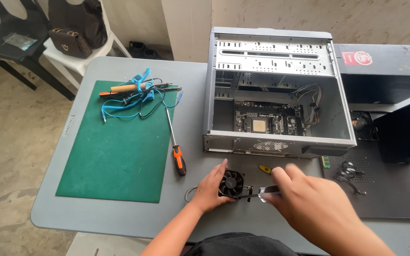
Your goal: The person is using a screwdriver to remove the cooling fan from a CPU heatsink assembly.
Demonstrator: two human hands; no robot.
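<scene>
I note the left hand (210, 187) clamped around the small black cooler fan (231, 183) near the tabletop's (119, 223) front edge, steadying it while right hand (309, 204) fingers pinch a slim tool (266, 191) against its side

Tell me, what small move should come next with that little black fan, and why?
Probably lift the cooler fan up toward the open computer case. The left hand grips the fan on the grey table while the right hand pinches a small piece beside it, and the motherboard's processor socket sits bare, with nothing mounted over it.
</scene>
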